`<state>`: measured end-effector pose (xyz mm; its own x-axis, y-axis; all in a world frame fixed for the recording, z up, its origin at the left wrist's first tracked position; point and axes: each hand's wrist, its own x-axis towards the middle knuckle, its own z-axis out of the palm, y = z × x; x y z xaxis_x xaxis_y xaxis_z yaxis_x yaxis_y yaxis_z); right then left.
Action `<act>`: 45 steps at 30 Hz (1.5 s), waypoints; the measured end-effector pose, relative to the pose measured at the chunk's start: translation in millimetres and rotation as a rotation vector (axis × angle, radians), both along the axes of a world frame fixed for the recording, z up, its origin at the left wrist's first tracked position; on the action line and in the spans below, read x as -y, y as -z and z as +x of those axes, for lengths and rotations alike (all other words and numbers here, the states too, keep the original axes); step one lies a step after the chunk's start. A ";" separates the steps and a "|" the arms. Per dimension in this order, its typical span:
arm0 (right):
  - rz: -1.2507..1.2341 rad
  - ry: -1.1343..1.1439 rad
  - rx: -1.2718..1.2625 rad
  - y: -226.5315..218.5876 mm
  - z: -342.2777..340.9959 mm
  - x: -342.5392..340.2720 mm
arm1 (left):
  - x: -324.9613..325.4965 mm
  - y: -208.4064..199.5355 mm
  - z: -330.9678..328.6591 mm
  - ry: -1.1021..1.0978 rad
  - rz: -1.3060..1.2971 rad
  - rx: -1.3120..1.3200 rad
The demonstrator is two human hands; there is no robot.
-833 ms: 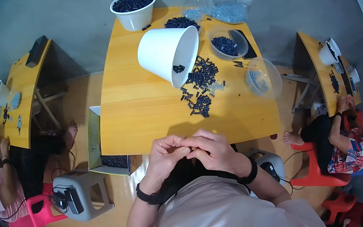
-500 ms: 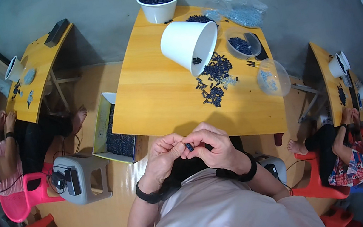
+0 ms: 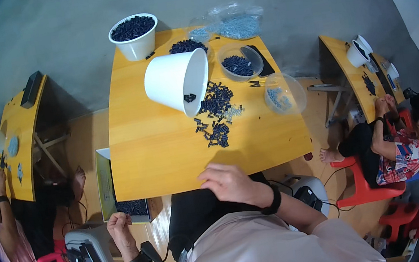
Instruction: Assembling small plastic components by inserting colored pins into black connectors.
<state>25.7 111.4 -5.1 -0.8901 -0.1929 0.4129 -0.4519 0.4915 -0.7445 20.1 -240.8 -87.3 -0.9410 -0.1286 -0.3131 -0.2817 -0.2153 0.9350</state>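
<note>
My left hand (image 3: 122, 231) is lowered beside the near end of a box (image 3: 150, 210) on the floor, its fingers curled closed; whatever they hold, if anything, is hidden. My right hand (image 3: 229, 182) hovers by the table's front edge, back upward, fingers bent together with their tips turned under. In front of it on the yellow table (image 3: 159, 154) lies a loose pile of small dark cylindrical pieces (image 3: 216, 99), with small pale clear pieces (image 3: 233, 111) beside it. A white bucket (image 3: 173, 82) lies on its side with its mouth toward the pile.
A white tub (image 3: 136, 46) full of dark pieces stands at the far left corner. Clear round containers (image 3: 246, 76) and a bag of pale blue pieces (image 3: 240, 22) occupy the right side. Small pliers (image 3: 255, 84) lie between. People sit at side tables; a grey stool (image 3: 92, 254) is left.
My hands have parted: the left went down to the left by the box, the right stayed near the table edge. The small dark piece between them is no longer visible. The view has shifted.
</note>
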 end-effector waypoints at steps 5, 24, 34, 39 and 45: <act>0.226 0.275 0.124 4.8 -14.5 -71.2 | -0.6 25.8 -16.7 -0.236 -0.282 0.064; 0.468 0.501 0.291 16.9 -75.0 -128.5 | -226.1 -90.2 -71.4 0.292 0.261 -0.183; 0.491 0.477 0.339 24.3 -81.8 -123.1 | -255.8 -62.5 -56.2 0.423 0.283 -0.007; 0.180 0.514 0.227 11.9 -74.1 -126.2 | -256.2 -58.5 -53.4 0.430 0.277 0.029; -0.565 0.572 0.392 6.8 -50.8 -136.4 | -249.9 -61.9 -57.8 0.423 0.261 0.035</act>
